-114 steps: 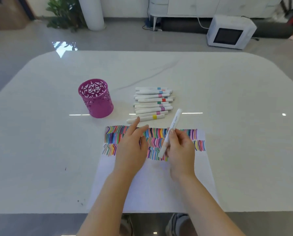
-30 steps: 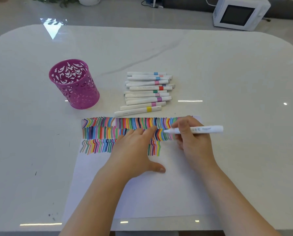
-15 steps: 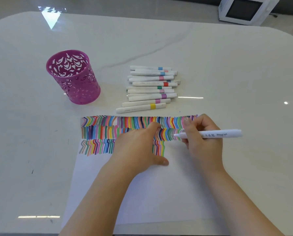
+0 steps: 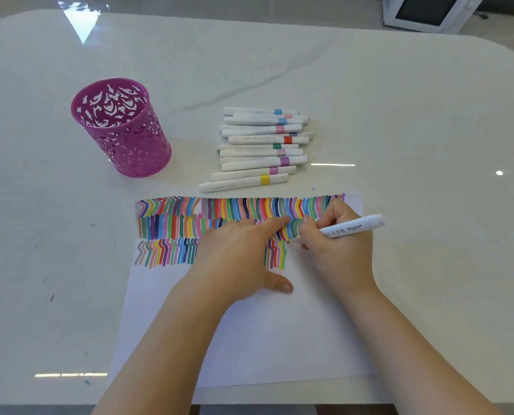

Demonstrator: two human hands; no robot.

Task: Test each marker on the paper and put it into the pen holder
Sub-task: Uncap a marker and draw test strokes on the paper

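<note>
A white sheet of paper (image 4: 249,333) lies at the table's near edge, its top covered with rows of coloured strokes. My left hand (image 4: 237,259) presses flat on the paper, fingers straight. My right hand (image 4: 336,247) grips a white marker (image 4: 351,227) like a pen; its tip touches the paper at the right end of the third row of strokes. A magenta perforated pen holder (image 4: 121,130) stands upright beyond the paper to the left, with nothing visible inside. A pile of several white markers (image 4: 261,148) with coloured bands lies right of the holder.
The white marble table (image 4: 399,115) reaches well past the paper on all sides. A white box-shaped appliance (image 4: 426,10) sits on the floor beyond the far right corner.
My right hand has tilted the marker up from level and brought its tip down and left to the third row of strokes. The left hand stays flat on the paper.
</note>
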